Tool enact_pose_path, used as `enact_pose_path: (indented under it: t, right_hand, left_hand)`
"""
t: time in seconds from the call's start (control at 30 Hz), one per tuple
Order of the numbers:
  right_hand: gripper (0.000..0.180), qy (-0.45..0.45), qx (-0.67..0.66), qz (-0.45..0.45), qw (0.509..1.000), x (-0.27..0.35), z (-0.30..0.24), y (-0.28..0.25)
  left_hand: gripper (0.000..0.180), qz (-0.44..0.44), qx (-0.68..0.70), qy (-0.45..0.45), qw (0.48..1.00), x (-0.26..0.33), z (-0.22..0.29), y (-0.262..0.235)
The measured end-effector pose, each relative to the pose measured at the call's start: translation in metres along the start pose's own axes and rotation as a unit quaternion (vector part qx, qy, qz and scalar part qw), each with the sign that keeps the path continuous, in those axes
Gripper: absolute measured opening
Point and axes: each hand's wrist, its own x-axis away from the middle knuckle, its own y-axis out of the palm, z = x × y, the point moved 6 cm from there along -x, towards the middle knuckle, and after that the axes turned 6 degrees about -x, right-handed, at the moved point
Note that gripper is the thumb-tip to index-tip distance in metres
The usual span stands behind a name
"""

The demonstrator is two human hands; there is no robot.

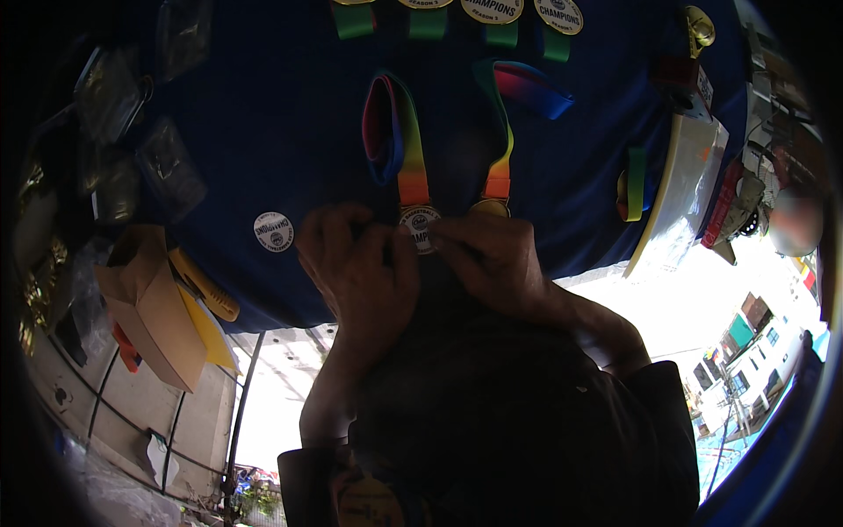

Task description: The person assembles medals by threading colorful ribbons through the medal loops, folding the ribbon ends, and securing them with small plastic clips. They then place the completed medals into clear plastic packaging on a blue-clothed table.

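Observation:
In front of me a round medal (pixel 420 218) with a white printed face, apparently a round label, hangs from a rainbow ribbon (pixel 411 171) looped away on the table. My left hand (pixel 364 272) is closed, its fingertips at the medal's left edge. From the other side, my right hand (pixel 500 259) pinches the right edge of the same disc. Just beyond the right hand lies a second gold medal (pixel 492 208), partly hidden, on another rainbow ribbon (pixel 500 145). Left of my left hand sits a loose round white label (pixel 274 231).
Several finished-looking medals with green ribbons line the far edge, one being a round medal (pixel 493 9). Clear plastic bags (pixel 171 162) lie at left, near an open cardboard box (pixel 145 290) and a yellow cutter (pixel 206 285). At right are a small gold trophy (pixel 698 28) and a clear plastic-wrapped stack (pixel 680 184).

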Motion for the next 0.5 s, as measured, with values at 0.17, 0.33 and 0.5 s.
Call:
enact_pose_path:
  t: [0.17,0.33,0.5]
  right_hand:
    - [0.018,0.003,0.001,-0.005,1.0,-0.0003,-0.0002,-0.0004]
    - [0.018,0.003,-0.002,-0.001,1.0,-0.0001,0.0009,0.0001]
    - [0.018,-0.002,-0.001,0.001,1.0,0.0001,0.0018,0.001]
  left_hand:
    - [0.018,-0.006,0.005,-0.002,1.0,-0.0003,-0.0002,-0.0001]
    - [0.018,-0.009,0.007,-0.004,1.0,-0.0004,-0.0002,0.0005]
    - [0.017,-0.005,0.002,-0.007,1.0,-0.0007,0.0003,0.0006]
